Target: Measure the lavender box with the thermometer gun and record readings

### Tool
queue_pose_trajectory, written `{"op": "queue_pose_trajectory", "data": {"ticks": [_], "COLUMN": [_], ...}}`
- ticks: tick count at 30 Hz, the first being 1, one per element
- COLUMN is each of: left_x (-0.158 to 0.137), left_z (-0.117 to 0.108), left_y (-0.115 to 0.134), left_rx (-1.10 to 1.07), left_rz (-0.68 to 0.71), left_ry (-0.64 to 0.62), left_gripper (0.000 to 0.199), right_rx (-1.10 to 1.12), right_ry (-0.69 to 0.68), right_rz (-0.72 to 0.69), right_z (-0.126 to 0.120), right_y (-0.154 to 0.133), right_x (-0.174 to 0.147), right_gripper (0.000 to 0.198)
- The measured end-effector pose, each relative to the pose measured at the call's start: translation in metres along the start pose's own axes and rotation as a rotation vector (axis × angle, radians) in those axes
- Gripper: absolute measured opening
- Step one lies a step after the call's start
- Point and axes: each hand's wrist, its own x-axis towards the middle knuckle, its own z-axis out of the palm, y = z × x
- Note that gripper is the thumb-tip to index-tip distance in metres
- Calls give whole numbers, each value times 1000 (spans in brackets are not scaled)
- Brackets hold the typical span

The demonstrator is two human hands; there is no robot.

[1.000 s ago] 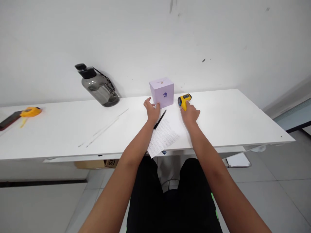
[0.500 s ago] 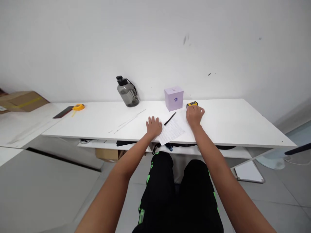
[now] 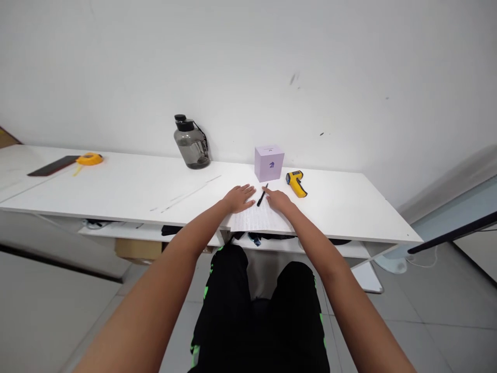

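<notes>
My left hand (image 3: 239, 199) lies flat with fingers stretched out, pressing on the left part of a sheet of paper (image 3: 258, 220) covered in handwriting. On the upper part of that sheet is a black pen (image 3: 261, 199), tilted up to the right. My right hand (image 3: 278, 200) reaches in from the right, its index finger across the pen's upper end and its thumb on the near side. Just behind the pen stands a lilac box (image 3: 267, 166) with a dark purple emblem. A yellow and black infrared thermometer (image 3: 296, 183) lies to the right of the box, apart from both hands.
A grey translucent water bottle (image 3: 192, 146) stands against the wall. Farther left, a yellow tape measure (image 3: 89, 159) lies beside a dark flat strip (image 3: 54, 166). Below the white tabletop (image 3: 334, 210) runs a shelf (image 3: 351, 250), with a cardboard box (image 3: 137, 249) underneath at left.
My right hand has left the thermometer and moved left to the pen. The paper has turned straighter to the desk edge, and the pen now points more steeply away. The view has shifted right.
</notes>
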Motion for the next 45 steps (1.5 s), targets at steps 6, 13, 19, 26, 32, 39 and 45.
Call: {"op": "queue_pose_trajectory", "data": {"ticks": [6, 13, 19, 26, 32, 39, 45], "left_x": [14, 26, 27, 33, 40, 38, 36], "left_z": [8, 18, 13, 11, 9, 7, 9], "left_y": [-11, -16, -14, -23, -28, -25, -20], "left_rx": [-160, -221, -204, -136, -123, -173, -172], "left_rz": [-282, -826, -843, -673, -515, -656, -805], "left_ry": [91, 207, 165, 23, 36, 80, 219], "left_gripper": [71, 85, 85, 89, 80, 90, 92], "right_rx": [5, 154, 647, 692, 1017, 1001, 1026], "right_ry": [52, 303, 831, 816, 457, 384, 478], "right_rz": [-50, 37, -11, 116, 4, 37, 251], "right_z": [11, 22, 20, 30, 35, 25, 30], "right_y": [5, 10, 21, 36, 30, 17, 15], "right_x": [14, 2, -17, -29, -27, -29, -16], "right_gripper": [40, 41, 43, 40, 52, 38, 54]}}
